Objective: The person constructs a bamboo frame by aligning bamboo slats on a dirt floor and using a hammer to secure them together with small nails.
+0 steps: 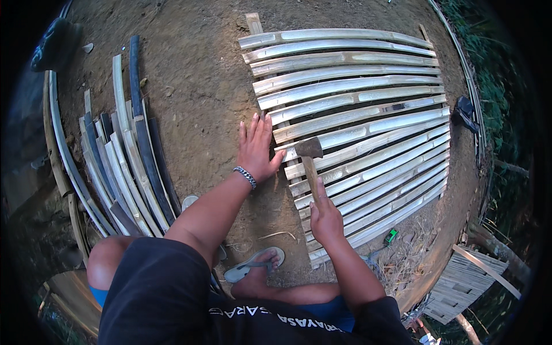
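Gripping a hatchet (309, 167) over bamboo slats (397, 123), the right hand (326, 223).

We note a panel of pale split-bamboo slats (356, 75) lying on bare ground (198, 75). The left hand (257, 148), a chain bracelet (246, 177) at its wrist, is spread at the panel's left edge, thumb against a slat end. The right hand (328, 221) grips a hatchet (310, 167) by its wooden handle, head over the slats toward that same edge; contact we cannot tell. Left of the panel, well apart, we count many loose strips (129, 155), pale and dark, roughly lengthwise. A sandalled foot (264, 265) stands near the panel's near-left corner; a small green object (391, 237) lies just off its near edge.
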Motion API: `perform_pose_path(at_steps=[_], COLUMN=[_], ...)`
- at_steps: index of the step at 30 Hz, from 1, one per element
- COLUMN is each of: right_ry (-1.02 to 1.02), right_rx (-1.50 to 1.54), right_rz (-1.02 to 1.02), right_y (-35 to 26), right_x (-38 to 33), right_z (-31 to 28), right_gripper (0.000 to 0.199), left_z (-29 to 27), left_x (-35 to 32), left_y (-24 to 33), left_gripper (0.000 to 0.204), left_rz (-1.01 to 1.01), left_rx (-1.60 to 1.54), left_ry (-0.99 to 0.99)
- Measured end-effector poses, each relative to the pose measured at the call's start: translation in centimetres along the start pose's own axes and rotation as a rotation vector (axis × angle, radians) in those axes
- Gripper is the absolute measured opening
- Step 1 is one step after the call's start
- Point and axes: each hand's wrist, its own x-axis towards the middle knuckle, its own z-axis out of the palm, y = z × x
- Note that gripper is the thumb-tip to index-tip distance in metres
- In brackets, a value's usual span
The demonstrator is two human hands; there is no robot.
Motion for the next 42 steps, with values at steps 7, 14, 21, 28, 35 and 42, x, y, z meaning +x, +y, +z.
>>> perform_pose_path(at_steps=[7, 14, 21, 28, 35, 42], right_ry=[0.238, 0.023, -0.18, 0.279, -0.008, -0.216], right_rx=[0.004, -0.024, -0.266, -0.03, -0.118, 0.01], right_rz=[-0.236, -0.061, 0.003, -0.266, 0.009, 0.095], right_y=[-1.4, -1.8, 0.5, -0.3, 1.0, 1.9], right_x=[-0.8, -1.0, -1.1, -1.6, -1.8, -0.5], right_z=[-1.4, -4.2, -1.8, -0.9, -0.6, -2.1], right_gripper=[0.08, 0.079, 0.076, 0.084, 0.079, 0.081], left_z=[0.3, 0.6, 0.6, 0.1, 0.8, 1.0], left_x=[-0.2, -0.1, -0.2, -0.1, 0.2, 0.0], left_y=[-0.4, -0.4, -0.1, -0.7, -0.4, -0.2], left_gripper=[0.097, 0.098, 0.1, 0.098, 0.099, 0.1], left_rz=[0.007, 0.014, 0.022, 0.027, 0.038, 0.07], left_rx=[0.011, 0.016, -0.036, 0.008, -0.008, -0.019], left_ry=[0.021, 0.02, 0.013, 0.013, 0.004, 0.053])
